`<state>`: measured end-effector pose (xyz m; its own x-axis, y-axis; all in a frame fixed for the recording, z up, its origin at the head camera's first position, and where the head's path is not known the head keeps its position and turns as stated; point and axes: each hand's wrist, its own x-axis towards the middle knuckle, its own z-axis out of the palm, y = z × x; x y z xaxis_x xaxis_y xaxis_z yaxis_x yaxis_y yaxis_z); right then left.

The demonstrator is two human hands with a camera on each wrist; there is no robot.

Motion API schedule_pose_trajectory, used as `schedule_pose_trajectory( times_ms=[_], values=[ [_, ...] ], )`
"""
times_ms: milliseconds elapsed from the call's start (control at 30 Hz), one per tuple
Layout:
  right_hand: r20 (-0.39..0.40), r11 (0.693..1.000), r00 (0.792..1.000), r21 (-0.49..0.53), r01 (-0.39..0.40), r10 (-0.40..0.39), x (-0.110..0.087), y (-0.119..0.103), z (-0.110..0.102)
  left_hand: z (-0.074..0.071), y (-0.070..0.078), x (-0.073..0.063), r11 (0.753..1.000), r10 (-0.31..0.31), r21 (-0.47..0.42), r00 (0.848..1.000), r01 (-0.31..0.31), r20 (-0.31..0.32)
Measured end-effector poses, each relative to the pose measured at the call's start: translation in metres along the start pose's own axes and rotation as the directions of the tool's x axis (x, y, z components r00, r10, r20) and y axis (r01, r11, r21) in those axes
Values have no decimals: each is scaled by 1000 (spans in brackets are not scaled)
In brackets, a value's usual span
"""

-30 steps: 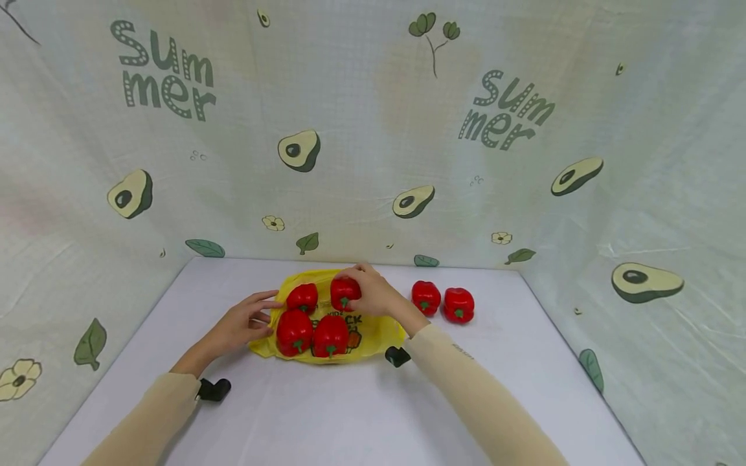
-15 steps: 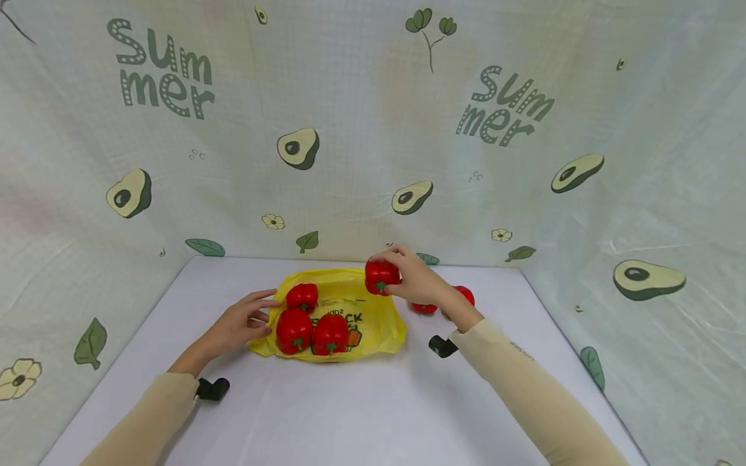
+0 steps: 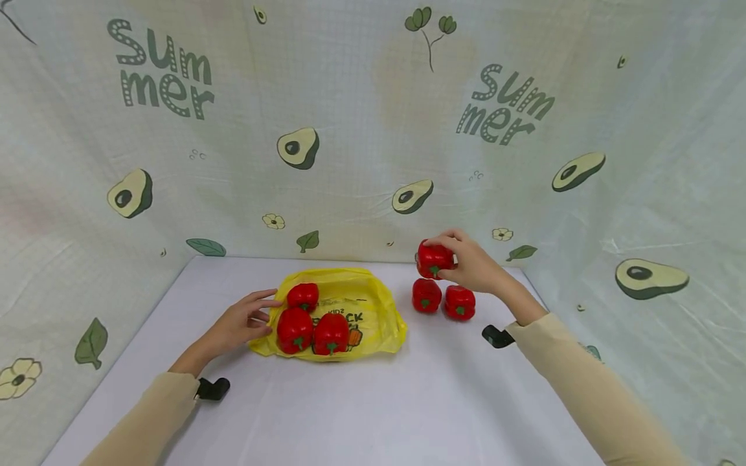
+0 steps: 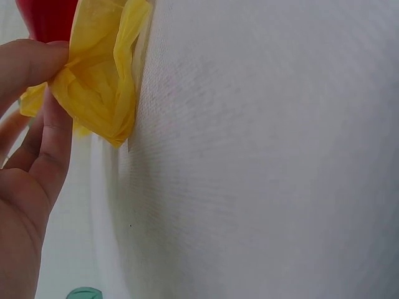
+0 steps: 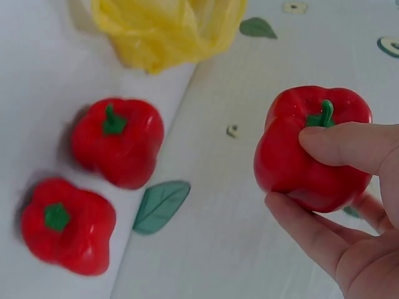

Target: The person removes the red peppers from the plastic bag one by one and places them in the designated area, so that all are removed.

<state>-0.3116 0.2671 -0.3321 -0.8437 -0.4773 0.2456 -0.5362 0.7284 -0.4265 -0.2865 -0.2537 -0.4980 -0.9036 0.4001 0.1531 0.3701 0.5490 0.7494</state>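
My right hand [image 3: 474, 265] grips a red bell pepper [image 3: 432, 260] with a green stem, thumb on one side and fingers on the other. It is raised above two more red bell peppers, a left one [image 3: 427, 296] and a right one [image 3: 460, 303], which rest on the table. On the left, my left hand [image 3: 237, 327] pinches the edge of a yellow plastic bag [image 4: 103, 81] between thumb and fingers. Three red bell peppers lie on the flattened bag: one at the back [image 3: 302, 296], a front left one [image 3: 294, 331] and a front right one [image 3: 331, 334].
The white table [image 3: 326, 414] stretches in front of both arms. A pale curtain [image 3: 361, 129] printed with avocados, leaves and lettering stands behind the table and along both sides. Black wrist devices, one on the left [image 3: 214, 389] and one on the right [image 3: 497, 336], protrude from the sleeves.
My right hand has lifted a bell pepper off the yellow bag and carried it right, over the two peppers beside the bag. My left hand has stayed at the bag's left edge.
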Motion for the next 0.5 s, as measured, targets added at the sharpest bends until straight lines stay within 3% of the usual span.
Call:
schedule_pose_trajectory(
  times_ms=[500],
  values=[
    [-36, 999, 999, -7, -40, 40, -40, 50, -21, 0, 2, 0, 1000, -14, -4, 1000, 14, 2]
  ],
)
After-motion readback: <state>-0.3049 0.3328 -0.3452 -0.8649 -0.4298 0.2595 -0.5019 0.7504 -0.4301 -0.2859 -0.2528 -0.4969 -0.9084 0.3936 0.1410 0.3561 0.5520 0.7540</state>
